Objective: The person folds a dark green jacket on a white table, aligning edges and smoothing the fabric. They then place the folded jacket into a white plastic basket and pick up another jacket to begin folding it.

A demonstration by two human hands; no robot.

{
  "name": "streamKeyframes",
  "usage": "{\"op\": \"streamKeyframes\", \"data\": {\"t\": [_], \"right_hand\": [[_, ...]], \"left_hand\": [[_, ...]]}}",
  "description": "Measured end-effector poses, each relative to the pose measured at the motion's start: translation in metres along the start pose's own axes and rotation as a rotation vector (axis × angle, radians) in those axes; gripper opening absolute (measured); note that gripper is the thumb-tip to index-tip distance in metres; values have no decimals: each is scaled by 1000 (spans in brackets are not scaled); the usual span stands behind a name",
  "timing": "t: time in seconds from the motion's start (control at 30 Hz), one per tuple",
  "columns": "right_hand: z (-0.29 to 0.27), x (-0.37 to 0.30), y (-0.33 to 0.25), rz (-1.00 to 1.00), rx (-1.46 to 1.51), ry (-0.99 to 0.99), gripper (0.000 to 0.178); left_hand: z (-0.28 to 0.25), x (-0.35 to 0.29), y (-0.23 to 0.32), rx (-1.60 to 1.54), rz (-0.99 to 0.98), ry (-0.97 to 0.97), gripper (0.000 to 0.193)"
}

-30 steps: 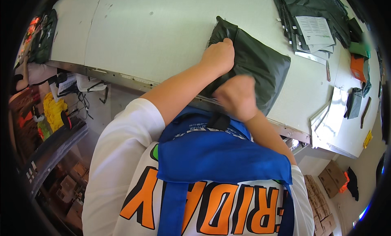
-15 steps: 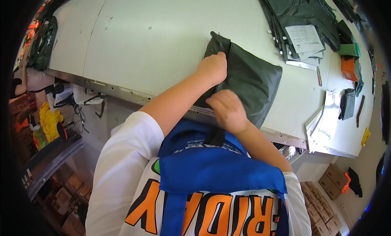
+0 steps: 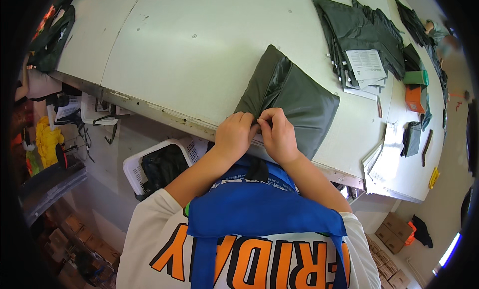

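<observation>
A dark green, padded pouch (image 3: 308, 102) of smooth, slightly shiny material lies at the near edge of the white table. A folded strip runs along its left side. My left hand (image 3: 234, 135) is closed on the pouch's near left edge, fingers bent over it. Right beside it, my right hand (image 3: 278, 136) pinches the same edge between thumb and forefinger. The fingertips of both hands almost meet, and they hide what exactly is pinched there.
Dark green folded pieces (image 3: 349, 27) are stacked at the far right, with printed sheets (image 3: 366, 65) on them. Nearer are an orange box (image 3: 413, 98), a green roll (image 3: 415, 77) and white papers (image 3: 386, 154). A white basket (image 3: 133, 172) with dark cloth hangs below the table edge (image 3: 164, 112).
My left hand has come down from the pouch's far part to its near edge. My right hand has closed to a pinch beside it. The white basket has come into view.
</observation>
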State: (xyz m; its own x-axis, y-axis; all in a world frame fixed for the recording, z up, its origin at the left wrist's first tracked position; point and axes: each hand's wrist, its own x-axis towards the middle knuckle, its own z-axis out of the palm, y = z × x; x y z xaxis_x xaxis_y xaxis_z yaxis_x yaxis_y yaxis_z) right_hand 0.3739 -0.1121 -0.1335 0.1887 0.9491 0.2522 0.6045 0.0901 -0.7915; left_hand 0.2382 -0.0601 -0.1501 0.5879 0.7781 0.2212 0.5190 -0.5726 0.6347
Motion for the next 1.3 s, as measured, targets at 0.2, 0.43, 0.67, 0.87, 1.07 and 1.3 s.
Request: {"op": "streamKeyframes", "data": {"t": [0.2,0.43,0.67,0.87,1.07,1.3], "right_hand": [[-2,9,8,-140,-160,12,20],[-3,54,39,-128,-328,87,18],[4,72,57,-5,-304,105,17],[11,81,60,88,-237,135,21],[0,86,57,165,-217,115,22],[-53,39,58,145,-777,-21,61]], "left_hand": [[1,4,-9,-119,49,-55,13],[-7,-12,-13,-190,0,-270,13],[-14,-18,-19,-244,-46,-327,13],[-15,-20,-22,-243,-59,-321,14],[-24,-22,-15,-219,-85,-374,16],[3,48,7,25,195,-107,60]]}}
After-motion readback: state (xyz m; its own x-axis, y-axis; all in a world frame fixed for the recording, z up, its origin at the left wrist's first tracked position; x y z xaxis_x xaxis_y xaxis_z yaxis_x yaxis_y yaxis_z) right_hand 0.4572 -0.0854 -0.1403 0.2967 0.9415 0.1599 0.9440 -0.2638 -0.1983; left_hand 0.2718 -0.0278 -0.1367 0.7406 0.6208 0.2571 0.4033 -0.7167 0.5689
